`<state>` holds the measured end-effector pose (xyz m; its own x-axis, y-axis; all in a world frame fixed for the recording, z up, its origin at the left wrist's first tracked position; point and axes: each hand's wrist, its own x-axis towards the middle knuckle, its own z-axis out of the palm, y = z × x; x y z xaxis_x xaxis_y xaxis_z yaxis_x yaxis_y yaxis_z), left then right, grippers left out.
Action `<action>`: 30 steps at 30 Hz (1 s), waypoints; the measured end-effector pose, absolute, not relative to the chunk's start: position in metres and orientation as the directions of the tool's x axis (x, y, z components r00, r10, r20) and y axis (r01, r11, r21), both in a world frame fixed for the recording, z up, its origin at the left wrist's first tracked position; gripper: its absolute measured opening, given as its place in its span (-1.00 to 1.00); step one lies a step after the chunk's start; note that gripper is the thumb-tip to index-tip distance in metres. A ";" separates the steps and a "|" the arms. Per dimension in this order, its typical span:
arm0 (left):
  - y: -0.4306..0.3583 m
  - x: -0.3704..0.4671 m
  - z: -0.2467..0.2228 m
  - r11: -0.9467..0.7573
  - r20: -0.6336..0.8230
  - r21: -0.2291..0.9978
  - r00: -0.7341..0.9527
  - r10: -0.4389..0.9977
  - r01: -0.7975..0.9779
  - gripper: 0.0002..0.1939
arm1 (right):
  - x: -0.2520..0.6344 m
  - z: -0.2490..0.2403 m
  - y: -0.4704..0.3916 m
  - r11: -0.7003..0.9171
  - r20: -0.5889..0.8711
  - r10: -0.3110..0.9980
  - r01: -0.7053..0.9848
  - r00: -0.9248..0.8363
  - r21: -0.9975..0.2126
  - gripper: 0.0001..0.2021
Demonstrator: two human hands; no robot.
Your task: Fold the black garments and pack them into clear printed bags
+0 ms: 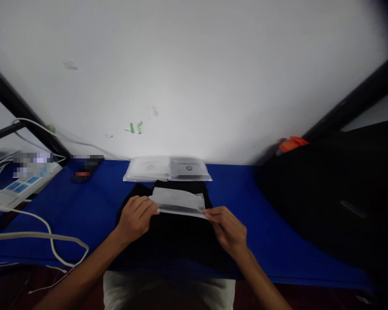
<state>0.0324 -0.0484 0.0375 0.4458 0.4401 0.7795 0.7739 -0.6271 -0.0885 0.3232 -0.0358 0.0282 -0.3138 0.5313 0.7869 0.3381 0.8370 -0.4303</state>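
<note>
Between my two hands is a frosted plastic pouch point(178, 201), its long near edge turned toward me. My left hand point(136, 218) is closed, pinching the pouch at its left near corner. The opposite near corner is pinched between the thumb and fingers of my right hand point(228, 227). Beneath the pouch and hands a black cloth point(181, 241) lies spread over the table. Just beyond it, against the wall, two more flat pouches lie side by side: a white one point(148, 168) and a greyer one with dark print point(189, 168).
The table has a blue top point(245, 193). At the left stand a white power strip point(26, 185) and loose white cables point(48, 236). A dark object point(89, 168), partly blurred out, lies near the wall. A large black bag-like shape point(326, 202) fills the right, with something orange point(293, 144) behind it.
</note>
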 end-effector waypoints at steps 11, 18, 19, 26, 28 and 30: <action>-0.068 0.030 0.026 -0.733 0.628 0.160 0.505 0.592 0.661 -0.84 | 0.349 0.020 -0.038 0.779 0.616 0.627 0.380 -0.478 -0.499 -0.76; -0.051 0.064 0.032 -0.747 0.558 0.044 0.604 0.569 0.663 -0.90 | 0.316 0.032 -0.065 0.846 0.572 0.517 0.278 -0.637 -0.456 -0.66; -0.049 0.065 0.034 -0.740 0.597 0.037 0.579 0.556 0.672 -0.88 | 0.306 0.034 -0.068 0.865 0.559 0.485 0.273 -0.673 -0.422 -0.65; -0.042 0.069 0.056 -0.702 0.747 0.033 0.449 0.490 0.711 -0.93 | 0.253 0.032 -0.051 0.743 0.294 0.667 0.640 -0.684 -0.198 -0.39; -0.041 0.070 0.058 -0.701 0.741 0.020 0.460 0.489 0.713 -0.94 | 0.248 0.027 -0.041 0.692 0.187 0.722 0.705 -0.666 -0.156 -0.29; -0.040 0.071 0.057 -0.705 0.729 0.030 0.467 0.500 0.709 -0.93 | 0.246 0.024 -0.035 0.699 0.165 0.713 0.710 -0.681 -0.091 -0.32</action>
<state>0.0706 -0.0401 0.0567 0.4669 0.5001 0.7293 0.7088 -0.7048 0.0295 0.2464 -0.0350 0.0243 -0.6811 0.7133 0.1652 0.7096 0.6987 -0.0913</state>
